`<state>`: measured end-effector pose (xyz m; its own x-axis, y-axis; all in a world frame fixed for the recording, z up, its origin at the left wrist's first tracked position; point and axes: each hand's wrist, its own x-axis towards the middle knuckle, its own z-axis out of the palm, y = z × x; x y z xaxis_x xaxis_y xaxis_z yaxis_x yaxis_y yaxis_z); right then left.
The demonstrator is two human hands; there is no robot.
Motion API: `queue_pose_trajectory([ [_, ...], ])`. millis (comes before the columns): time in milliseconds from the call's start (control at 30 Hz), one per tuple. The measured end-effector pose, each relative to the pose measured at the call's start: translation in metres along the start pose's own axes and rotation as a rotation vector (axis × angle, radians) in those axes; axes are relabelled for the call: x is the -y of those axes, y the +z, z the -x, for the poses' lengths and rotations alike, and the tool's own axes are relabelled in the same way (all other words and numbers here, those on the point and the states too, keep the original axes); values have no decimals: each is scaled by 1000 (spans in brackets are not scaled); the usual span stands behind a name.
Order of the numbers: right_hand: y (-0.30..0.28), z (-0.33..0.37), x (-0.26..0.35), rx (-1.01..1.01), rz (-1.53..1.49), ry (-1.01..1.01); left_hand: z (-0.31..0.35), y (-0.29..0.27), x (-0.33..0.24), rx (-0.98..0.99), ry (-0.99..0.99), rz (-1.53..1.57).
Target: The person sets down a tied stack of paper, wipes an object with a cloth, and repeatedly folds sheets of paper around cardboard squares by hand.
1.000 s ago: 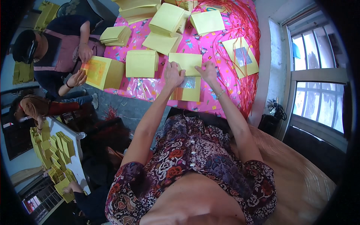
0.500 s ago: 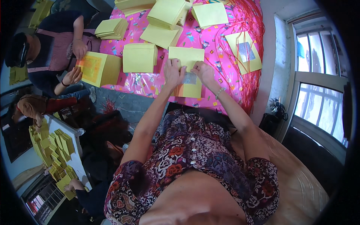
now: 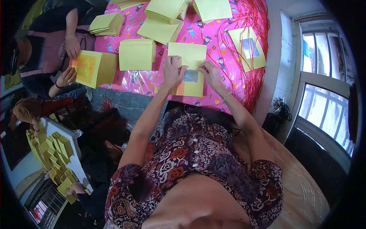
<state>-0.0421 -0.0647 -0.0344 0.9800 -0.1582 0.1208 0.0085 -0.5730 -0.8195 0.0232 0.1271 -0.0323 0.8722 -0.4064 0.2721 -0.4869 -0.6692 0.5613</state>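
Note:
A sheet of yellow paper with a silver patch and an orange strip lies in front of me, its upper part plain yellow. My left hand grips its left side, fingers curled and thumb pointing inward. At the right edge, my right hand pinches the paper between thumb and fingers. Whether the plain upper part is the same sheet or another beneath it, I cannot tell. To the right lies another yellow sheet with a silver patch, crossed by red strings.
Stacks of folded yellow paper stand on the pink patterned tablecloth. At the left a co-worker's hands hold a yellow stack with an orange print. A white table with more yellow paper is at lower left; a barred window is right.
My right hand has shifted outward to the paper's right edge, uncovering more of the silver patch. My left hand stays at the left side. The whole view has shifted slightly.

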Motion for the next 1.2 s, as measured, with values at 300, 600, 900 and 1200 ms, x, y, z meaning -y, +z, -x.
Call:
queue_pose_trajectory([
  [300,-7,-24,32,68,136,-15,3,5,9,-9,-27,43],
  [600,14,-30,18,257,189,16,-5,-1,15,36,18,235],
  [900,14,-37,12,383,254,56,-10,-10,42,217,-217,363],
  [1200,13,-31,12,365,238,11,-4,-15,64,264,-102,578],
])
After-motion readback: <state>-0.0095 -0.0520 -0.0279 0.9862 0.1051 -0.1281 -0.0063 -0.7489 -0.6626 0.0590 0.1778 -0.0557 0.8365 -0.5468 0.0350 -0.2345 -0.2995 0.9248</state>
